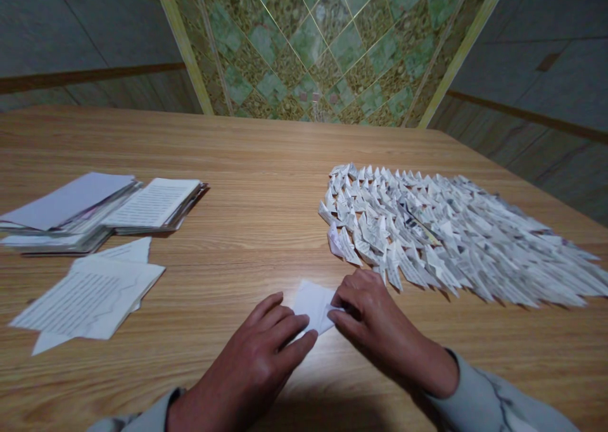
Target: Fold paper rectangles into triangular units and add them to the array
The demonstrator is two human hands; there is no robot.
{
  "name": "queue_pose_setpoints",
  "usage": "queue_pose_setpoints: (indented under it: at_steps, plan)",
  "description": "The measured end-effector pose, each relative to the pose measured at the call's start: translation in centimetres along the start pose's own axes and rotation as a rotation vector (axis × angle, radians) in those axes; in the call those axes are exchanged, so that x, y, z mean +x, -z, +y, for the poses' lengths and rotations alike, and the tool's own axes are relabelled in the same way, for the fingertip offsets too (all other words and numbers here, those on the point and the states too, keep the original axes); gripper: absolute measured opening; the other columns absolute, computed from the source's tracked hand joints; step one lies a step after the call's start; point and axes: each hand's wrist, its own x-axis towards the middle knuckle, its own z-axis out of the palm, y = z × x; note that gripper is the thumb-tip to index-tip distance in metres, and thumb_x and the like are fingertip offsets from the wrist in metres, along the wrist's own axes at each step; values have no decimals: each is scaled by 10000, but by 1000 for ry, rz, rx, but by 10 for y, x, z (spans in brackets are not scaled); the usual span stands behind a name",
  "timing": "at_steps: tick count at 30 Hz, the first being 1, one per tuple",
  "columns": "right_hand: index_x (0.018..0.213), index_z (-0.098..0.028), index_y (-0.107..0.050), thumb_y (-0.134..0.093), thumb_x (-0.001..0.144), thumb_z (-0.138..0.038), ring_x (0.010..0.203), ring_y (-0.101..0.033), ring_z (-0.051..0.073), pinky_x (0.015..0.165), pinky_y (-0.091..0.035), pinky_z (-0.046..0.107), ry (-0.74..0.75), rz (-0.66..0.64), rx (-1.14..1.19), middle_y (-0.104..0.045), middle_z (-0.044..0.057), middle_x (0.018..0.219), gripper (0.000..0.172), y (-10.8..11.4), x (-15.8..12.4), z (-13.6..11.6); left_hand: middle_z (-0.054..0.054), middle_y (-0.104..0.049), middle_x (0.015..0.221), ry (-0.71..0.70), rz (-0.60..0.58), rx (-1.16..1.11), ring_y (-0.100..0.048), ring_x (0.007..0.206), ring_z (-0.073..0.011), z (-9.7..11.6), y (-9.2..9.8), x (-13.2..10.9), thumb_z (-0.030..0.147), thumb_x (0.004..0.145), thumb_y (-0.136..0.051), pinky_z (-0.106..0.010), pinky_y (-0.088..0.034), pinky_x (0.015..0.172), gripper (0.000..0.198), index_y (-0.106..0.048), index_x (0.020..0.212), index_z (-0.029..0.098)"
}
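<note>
Head view: left hand (pixel 247 362) lying flat with fingers together, touching a folded white paper piece (pixel 313 306), right hand (pixel 380 330) pinching that piece's right end, on a wood-grain tabletop (pixel 266 166), just below massed folded paper triangles (pixel 441 229), printed paper stacks (pixel 104 207) well left.

A wood-grain table (pixel 266 153) carries stacks of printed paper (pixel 154 204) at the left of the frame, with loose printed sheets (pixel 88 296) just below them. Rows of small folded paper pieces (pixel 441 235) overlap at the right. Green diamond-patterned tile (pixel 304 45) covers the wall at the top.
</note>
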Motion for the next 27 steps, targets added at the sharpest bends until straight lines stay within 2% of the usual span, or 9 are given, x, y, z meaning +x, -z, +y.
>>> queue_pose_setpoints:
  at_steps: [5,9,16,27]
  plan:
    - [787,-176,-668,-783,827,-127,845,-552,207,818,-339,361,-23,6,1,-633,1,779,131,0,1,-2,-72,-714,998,-4,-64,18,-619,855,-220,-1,1,3,88,1021,-408,-484,-473,939,351,-610,1277,219]
    - [784,-173,-663,-780,831,-123,843,-550,203,821,-334,358,-31,-6,8,-631,-1,778,136,-1,1,-3,-73,-703,1029,-1,-82,15,-606,884,-225,-1,0,2,97,1022,-428,-465,-480,920,335,-610,1269,231]
    - [779,-171,-671,-807,815,-138,850,-559,205,828,-319,358,-56,8,6,-640,-1,776,145,-3,1,-3,-94,-679,1059,-6,-87,27,-567,900,-247,1,-2,2,139,1037,-433,-408,-485,782,306,-619,1263,229]
    - [764,-182,-682,-811,824,-169,858,-565,206,850,-315,364,-116,0,-29,-655,-3,783,143,-8,2,-4,-99,-677,1019,-17,-143,13,-548,872,-260,2,-3,2,155,1026,-477,-426,-458,788,298,-589,1300,188]
